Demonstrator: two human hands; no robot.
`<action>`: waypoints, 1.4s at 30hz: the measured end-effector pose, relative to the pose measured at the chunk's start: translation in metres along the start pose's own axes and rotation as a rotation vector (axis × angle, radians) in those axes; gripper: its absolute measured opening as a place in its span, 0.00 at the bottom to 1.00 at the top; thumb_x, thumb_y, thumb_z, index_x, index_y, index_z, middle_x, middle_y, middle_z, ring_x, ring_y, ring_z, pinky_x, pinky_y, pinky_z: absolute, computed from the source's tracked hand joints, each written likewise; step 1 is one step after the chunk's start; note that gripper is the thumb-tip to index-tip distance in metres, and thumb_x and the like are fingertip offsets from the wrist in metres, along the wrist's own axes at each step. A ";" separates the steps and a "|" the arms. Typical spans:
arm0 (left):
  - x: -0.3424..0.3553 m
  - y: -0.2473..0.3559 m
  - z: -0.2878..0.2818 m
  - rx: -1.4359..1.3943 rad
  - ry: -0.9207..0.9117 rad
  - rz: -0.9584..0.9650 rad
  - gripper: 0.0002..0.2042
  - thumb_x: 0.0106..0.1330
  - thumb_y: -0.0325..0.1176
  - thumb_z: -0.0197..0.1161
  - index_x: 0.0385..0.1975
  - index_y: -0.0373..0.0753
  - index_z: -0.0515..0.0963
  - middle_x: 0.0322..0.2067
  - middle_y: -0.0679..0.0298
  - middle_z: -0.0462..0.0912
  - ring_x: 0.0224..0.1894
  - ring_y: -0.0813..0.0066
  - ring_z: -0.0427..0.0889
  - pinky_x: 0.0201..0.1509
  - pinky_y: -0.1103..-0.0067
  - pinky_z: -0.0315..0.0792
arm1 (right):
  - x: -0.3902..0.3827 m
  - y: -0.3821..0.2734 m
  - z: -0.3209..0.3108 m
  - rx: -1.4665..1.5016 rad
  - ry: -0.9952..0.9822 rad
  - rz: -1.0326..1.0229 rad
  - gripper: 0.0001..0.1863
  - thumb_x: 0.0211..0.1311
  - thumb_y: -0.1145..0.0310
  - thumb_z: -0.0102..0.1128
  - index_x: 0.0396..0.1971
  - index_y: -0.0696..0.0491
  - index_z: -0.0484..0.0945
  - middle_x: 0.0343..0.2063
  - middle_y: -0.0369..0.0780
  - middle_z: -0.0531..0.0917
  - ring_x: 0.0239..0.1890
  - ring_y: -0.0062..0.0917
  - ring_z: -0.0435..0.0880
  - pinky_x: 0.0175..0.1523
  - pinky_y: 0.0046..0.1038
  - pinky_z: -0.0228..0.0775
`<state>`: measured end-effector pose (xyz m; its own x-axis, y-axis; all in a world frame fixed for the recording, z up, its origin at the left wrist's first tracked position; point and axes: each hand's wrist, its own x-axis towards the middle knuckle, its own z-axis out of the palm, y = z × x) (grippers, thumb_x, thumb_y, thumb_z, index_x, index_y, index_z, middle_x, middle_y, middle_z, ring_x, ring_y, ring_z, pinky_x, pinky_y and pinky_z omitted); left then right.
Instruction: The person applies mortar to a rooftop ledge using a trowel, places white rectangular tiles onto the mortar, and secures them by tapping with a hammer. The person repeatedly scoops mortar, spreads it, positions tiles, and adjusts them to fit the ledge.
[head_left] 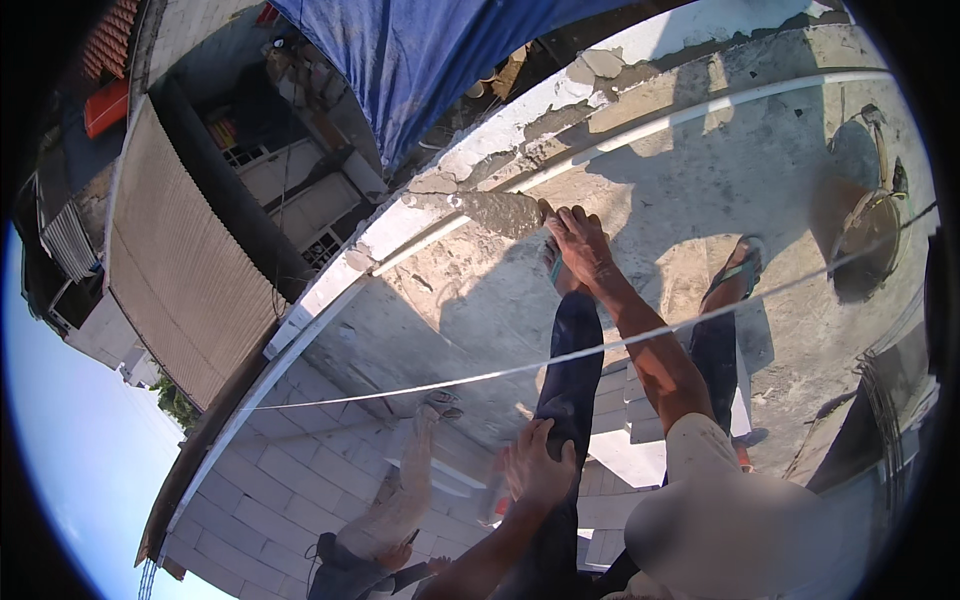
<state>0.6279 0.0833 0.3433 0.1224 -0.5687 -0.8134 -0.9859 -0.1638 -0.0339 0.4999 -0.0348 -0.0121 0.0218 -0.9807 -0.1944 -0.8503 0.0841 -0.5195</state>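
Note:
My right hand (pixel 582 245) is closed at the end of a mortar-coated trowel (pixel 500 213). The trowel lies against the low wall edge (pixel 400 225), where rough grey mortar is spread; its handle is mostly hidden by my fingers. My left hand (pixel 540 463) rests on my left leg at the knee, with its fingers spread and nothing in them. Both my feet, in green flip-flops (pixel 738 272), are on the concrete slab (pixel 640 200).
A taut white string (pixel 590 350) crosses in front of my legs. A mortar-stained bucket (pixel 865 240) stands at right. Blue tarp (pixel 400 60) hangs beyond the edge, above lower roofs (pixel 185 260). Another person (pixel 385 510) is at lower left by a pale block wall (pixel 270 490).

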 end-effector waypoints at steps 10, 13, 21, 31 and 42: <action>-0.006 0.014 0.008 0.057 0.033 -0.053 0.23 0.61 0.41 0.71 0.57 0.43 0.81 0.59 0.62 0.80 0.64 0.57 0.77 0.68 0.61 0.70 | -0.169 0.001 -0.158 0.948 -0.113 0.662 0.15 0.72 0.62 0.63 0.46 0.59 0.77 0.34 0.52 0.84 0.36 0.44 0.87 0.46 0.43 0.77; -0.009 0.028 0.013 0.085 0.031 -0.056 0.24 0.61 0.40 0.71 0.57 0.42 0.81 0.58 0.60 0.80 0.63 0.54 0.77 0.68 0.61 0.70 | -0.231 0.072 -0.212 0.686 0.263 0.838 0.14 0.73 0.61 0.61 0.41 0.59 0.76 0.25 0.50 0.83 0.31 0.46 0.86 0.39 0.42 0.75; -0.011 0.057 0.022 0.212 0.025 0.014 0.23 0.60 0.38 0.72 0.56 0.41 0.81 0.58 0.58 0.80 0.63 0.53 0.77 0.67 0.59 0.70 | -0.357 0.358 -0.301 -0.099 0.207 1.076 0.13 0.72 0.61 0.55 0.40 0.57 0.80 0.36 0.49 0.87 0.40 0.47 0.88 0.44 0.49 0.80; -0.010 0.078 0.023 0.356 0.053 0.128 0.22 0.59 0.38 0.72 0.54 0.40 0.82 0.57 0.57 0.81 0.58 0.50 0.80 0.63 0.58 0.73 | -0.303 0.447 -0.257 0.241 -0.052 1.276 0.14 0.67 0.57 0.65 0.34 0.55 0.81 0.28 0.47 0.85 0.28 0.41 0.84 0.32 0.44 0.74; -0.013 0.082 0.020 0.306 0.033 0.044 0.22 0.60 0.40 0.72 0.54 0.41 0.83 0.57 0.57 0.81 0.60 0.51 0.80 0.66 0.58 0.72 | -0.358 0.292 -0.299 1.025 0.303 1.268 0.17 0.68 0.58 0.70 0.23 0.51 0.76 0.12 0.26 0.67 0.10 0.12 0.62 0.15 0.25 0.51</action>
<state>0.5432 0.0932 0.3397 0.0779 -0.5965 -0.7988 -0.9782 0.1091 -0.1768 0.0867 0.2879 0.1553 -0.5704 -0.1887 -0.7994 0.4333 0.7576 -0.4881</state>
